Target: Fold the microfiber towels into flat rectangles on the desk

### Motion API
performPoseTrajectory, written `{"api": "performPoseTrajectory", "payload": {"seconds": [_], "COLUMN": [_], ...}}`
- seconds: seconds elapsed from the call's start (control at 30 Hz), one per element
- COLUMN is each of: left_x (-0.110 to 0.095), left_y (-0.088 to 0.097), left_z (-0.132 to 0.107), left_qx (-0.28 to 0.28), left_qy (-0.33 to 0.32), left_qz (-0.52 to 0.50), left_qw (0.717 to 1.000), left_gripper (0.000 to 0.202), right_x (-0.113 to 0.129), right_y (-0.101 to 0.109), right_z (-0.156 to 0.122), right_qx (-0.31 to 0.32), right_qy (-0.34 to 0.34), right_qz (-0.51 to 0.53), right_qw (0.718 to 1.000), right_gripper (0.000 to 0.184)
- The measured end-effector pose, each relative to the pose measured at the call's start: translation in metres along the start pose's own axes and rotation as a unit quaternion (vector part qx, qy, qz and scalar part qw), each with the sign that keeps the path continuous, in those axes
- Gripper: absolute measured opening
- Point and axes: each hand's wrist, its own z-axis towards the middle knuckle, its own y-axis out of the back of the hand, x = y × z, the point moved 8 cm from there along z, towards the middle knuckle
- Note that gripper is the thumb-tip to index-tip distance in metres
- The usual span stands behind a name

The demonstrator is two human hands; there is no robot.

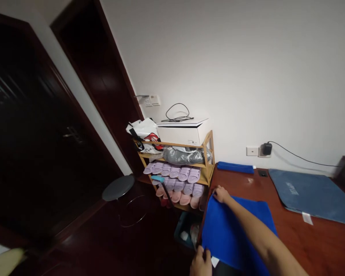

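Observation:
A bright blue cloth [232, 230] lies spread over the left end of the reddish-brown wooden table [293, 237]. My right hand [220, 194] reaches across it and pinches its far left corner. At the near left corner, my left hand [201, 262] grips the cloth's edge beside a small white tag [215, 261]. Part of the cloth is hidden under my right forearm. Farther back, a narrow folded blue cloth [235, 167] rests near the wall. To the right is a flat blue-grey cloth [313, 195] with pale lettering and a white tag.
Left of the table stands a wooden shoe rack [208, 168] with several slippers [184, 173], a white box [179, 134] and a bag [146, 132]. A bin [182, 228] sits by the table's edge. A round stool [119, 187] stands near the door [31, 126]. A plugged-in adapter [266, 148] trails a cable.

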Motion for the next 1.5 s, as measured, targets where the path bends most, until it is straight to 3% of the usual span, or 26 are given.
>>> {"api": "performPoseTrajectory", "payload": {"seconds": [0.13, 0.27, 0.4, 0.53, 0.7, 0.87, 1.0, 1.13, 1.3, 1.4, 1.5], "left_x": [0.018, 0.018, 0.024, 0.027, 0.009, -0.024, -0.051, -0.086, -0.159, -0.203, -0.239], "left_y": [0.003, -0.002, -0.006, -0.011, -0.007, 0.005, 0.025, 0.066, 0.129, 0.156, 0.180], "left_z": [0.014, 0.015, 0.017, 0.019, 0.015, 0.004, -0.016, -0.035, -0.064, -0.086, -0.109], "left_qx": [-0.039, -0.088, -0.102, -0.055, -0.054, -0.091, -0.080, -0.031, 0.046, 0.088, 0.089], "left_qy": [-0.019, -0.038, -0.042, -0.035, -0.051, -0.152, -0.240, -0.261, -0.300, -0.327, -0.367], "left_qz": [0.076, 0.048, -0.013, -0.056, -0.048, -0.111, -0.204, -0.259, -0.272, -0.242, -0.219], "left_qw": [0.996, 0.994, 0.994, 0.996, 0.996, 0.978, 0.946, 0.930, 0.913, 0.909, 0.900], "left_gripper": [0.034, 0.026, 0.027, 0.040, 0.038, 0.021, 0.044, 0.061, 0.063, 0.058, 0.051], "right_x": [-0.014, -0.022, -0.016, -0.003, 0.018, 0.025, 0.023, 0.008, -0.017, -0.025, -0.031], "right_y": [-0.027, -0.031, -0.029, -0.010, 0.047, 0.115, 0.166, 0.218, 0.279, 0.299, 0.308], "right_z": [0.001, 0.008, 0.011, 0.000, -0.044, -0.111, -0.167, -0.217, -0.279, -0.310, -0.333], "right_qx": [-0.011, -0.004, 0.011, 0.026, 0.043, 0.025, 0.011, -0.033, -0.110, -0.138, -0.140], "right_qy": [-0.034, -0.036, -0.027, 0.029, 0.153, 0.209, 0.221, 0.180, 0.112, 0.098, 0.077], "right_qz": [-0.047, -0.056, -0.044, -0.009, 0.047, 0.071, 0.093, 0.136, 0.159, 0.184, 0.229], "right_qw": [0.998, 0.998, 0.999, 0.999, 0.986, 0.975, 0.971, 0.974, 0.975, 0.968, 0.960], "right_gripper": [0.029, 0.039, 0.030, 0.023, 0.027, 0.036, 0.039, 0.040, 0.041, 0.037, 0.039]}}
